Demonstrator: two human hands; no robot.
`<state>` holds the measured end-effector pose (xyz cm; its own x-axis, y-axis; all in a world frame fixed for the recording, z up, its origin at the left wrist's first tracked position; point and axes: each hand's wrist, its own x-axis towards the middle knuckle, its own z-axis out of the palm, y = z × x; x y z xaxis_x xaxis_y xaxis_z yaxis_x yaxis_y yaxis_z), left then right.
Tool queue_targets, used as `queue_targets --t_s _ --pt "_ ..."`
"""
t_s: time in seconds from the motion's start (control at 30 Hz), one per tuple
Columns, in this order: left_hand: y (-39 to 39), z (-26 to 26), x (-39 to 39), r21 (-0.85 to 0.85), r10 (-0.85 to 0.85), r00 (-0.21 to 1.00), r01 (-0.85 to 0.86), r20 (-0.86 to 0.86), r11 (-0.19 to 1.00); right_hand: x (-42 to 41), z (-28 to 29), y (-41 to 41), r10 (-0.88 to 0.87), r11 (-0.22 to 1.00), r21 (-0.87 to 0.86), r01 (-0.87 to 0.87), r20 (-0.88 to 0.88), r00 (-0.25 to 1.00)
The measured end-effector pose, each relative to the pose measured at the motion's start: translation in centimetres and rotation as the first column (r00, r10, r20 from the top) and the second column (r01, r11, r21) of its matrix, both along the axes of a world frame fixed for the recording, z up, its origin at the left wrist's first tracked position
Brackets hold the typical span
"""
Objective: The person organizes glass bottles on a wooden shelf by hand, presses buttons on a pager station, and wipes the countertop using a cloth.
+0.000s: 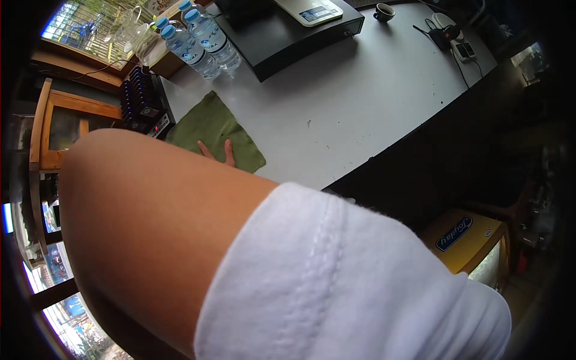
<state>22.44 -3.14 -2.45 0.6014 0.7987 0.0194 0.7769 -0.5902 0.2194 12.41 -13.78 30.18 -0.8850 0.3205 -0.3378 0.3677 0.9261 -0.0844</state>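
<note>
Two spread fingers of what looks like my left hand (217,154) rest flat on a green cloth (211,121) on the white tabletop (310,130). The rest of the hand and the forearm are hidden behind my raised upper arm, which bends at the far left and wears a white sleeve. A corner of the cloth shows to the right of the fingers. Just left of the cloth stands a black rack of devices (141,105) with a small red light. My right hand is out of view.
Several water bottles (193,51) stand behind the cloth, beside a black cash drawer (306,40) bearing a white device (310,11). A dark cup (384,12) and a power strip with cables (462,48) sit farther right. A yellow box (468,238) lies below the table edge.
</note>
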Motion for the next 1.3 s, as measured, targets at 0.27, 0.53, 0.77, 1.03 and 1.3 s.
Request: queue_targets --t_s 0.27,0.53,0.77,1.03,1.3 --pt "-9.6 5.6 -2.6 0.195 -0.571 0.810 0.586 -0.134 0.786 1.3 -1.3 -0.5 -0.042 0.998 -0.049 0.040 -0.043 0.998" --pt "-4.9 -2.5 -3.8 0.141 -0.330 0.944 0.328 -0.009 0.934 9.0 -16.9 0.7 -0.536 0.844 -0.380 0.378 -0.578 0.616" --pt "-2.8 -2.5 -3.0 0.118 -0.016 1.000 0.014 0.016 0.993 17.9 -27.6 -13.1 -0.882 0.286 -0.808 0.516 -0.432 -0.187" --pt "-11.5 -0.5 -1.1 0.034 -0.475 0.880 0.475 -0.004 0.879 23.4 -30.5 -20.7 -0.545 -0.057 -0.923 0.380 -0.291 -0.786" --pt "-6.4 -3.2 0.6 0.161 -0.077 0.992 0.060 0.097 0.985 25.6 -31.6 -24.3 -0.143 -0.166 -0.933 0.319 -0.298 -0.944"
